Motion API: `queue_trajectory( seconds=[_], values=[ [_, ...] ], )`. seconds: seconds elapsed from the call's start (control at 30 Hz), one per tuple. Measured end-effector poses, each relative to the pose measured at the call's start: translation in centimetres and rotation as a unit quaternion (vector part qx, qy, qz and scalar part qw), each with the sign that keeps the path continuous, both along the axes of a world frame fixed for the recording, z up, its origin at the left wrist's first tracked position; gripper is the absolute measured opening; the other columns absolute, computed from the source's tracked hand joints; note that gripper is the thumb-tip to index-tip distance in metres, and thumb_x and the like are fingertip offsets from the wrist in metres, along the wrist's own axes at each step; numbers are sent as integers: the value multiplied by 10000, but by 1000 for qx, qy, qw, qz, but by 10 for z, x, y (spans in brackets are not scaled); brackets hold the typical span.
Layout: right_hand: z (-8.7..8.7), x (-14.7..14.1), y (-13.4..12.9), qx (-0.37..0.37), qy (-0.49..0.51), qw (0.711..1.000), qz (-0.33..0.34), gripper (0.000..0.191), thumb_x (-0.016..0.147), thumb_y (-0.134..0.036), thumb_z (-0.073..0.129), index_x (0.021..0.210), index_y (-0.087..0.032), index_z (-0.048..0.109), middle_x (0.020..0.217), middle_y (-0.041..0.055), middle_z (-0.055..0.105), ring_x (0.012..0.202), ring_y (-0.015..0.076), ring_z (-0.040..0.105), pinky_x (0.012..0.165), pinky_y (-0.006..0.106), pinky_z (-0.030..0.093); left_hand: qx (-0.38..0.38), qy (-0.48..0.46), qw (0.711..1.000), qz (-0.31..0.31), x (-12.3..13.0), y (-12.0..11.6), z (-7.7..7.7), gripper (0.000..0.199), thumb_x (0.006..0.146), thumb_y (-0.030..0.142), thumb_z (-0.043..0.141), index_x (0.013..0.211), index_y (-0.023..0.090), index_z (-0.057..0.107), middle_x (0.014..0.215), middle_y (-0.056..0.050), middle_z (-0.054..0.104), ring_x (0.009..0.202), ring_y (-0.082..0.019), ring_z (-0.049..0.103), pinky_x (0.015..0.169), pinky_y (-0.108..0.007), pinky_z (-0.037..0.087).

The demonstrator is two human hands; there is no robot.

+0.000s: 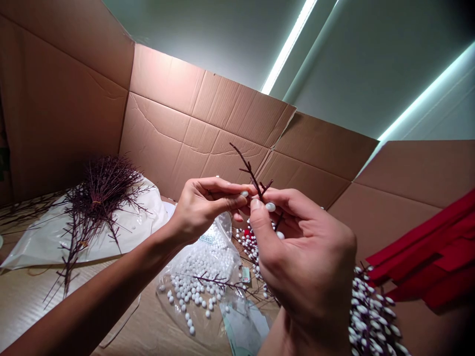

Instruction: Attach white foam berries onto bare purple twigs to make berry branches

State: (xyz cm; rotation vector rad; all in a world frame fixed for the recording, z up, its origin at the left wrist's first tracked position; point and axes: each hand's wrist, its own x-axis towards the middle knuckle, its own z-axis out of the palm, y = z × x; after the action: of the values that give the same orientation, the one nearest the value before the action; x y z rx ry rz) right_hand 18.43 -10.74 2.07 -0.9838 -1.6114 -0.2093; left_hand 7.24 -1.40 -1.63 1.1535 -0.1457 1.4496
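Note:
Between the thumb and fingers of my right hand (304, 247) is a dark brown artificial twig (248, 165), its forked tip pointing up and left. White beads (270, 207) sit on the twig beside those fingers. My left hand (208, 202) is closed in a pinch just left of the twig; what its fingertips hold, if anything, is hidden. Below my hands lies a clear plastic bag (222, 232) with many loose white beads (185, 291) in and spilling toward its mouth. Another bare twig (218, 282) rests across it.
A tied bundle of dark twigs (100, 193) lies on a white plastic sheet (148, 212) at left. White-beaded sprigs (371, 316) and red strips (426, 247) are at right. Cardboard walls (166, 118) stand around the table (148, 326).

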Motion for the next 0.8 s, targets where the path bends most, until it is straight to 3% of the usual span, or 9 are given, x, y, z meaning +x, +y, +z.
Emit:
queue_trajectory(
  seconds=[0.27, 0.8],
  values=[
    [0, -1, 0, 3, 0, 1000, -2, 68, 881, -151, 727, 884, -216, 708, 846, -14, 763, 699, 145, 748, 646, 211, 605, 14, -22, 999, -36, 3, -1, -2, 121, 780, 118, 863, 875, 190, 846, 1010, -88, 830, 710, -117, 746, 635, -211, 617],
    [-3, 0, 4, 19, -4, 1000, -6, 82, 890, -147, 730, 894, -227, 709, 866, -39, 765, 662, 106, 739, 635, 179, 595, -41, -36, 998, -33, 6, -4, -1, 130, 692, 145, 916, 787, 178, 833, 912, -74, 829, 756, -158, 751, 694, -271, 613]
  ],
)
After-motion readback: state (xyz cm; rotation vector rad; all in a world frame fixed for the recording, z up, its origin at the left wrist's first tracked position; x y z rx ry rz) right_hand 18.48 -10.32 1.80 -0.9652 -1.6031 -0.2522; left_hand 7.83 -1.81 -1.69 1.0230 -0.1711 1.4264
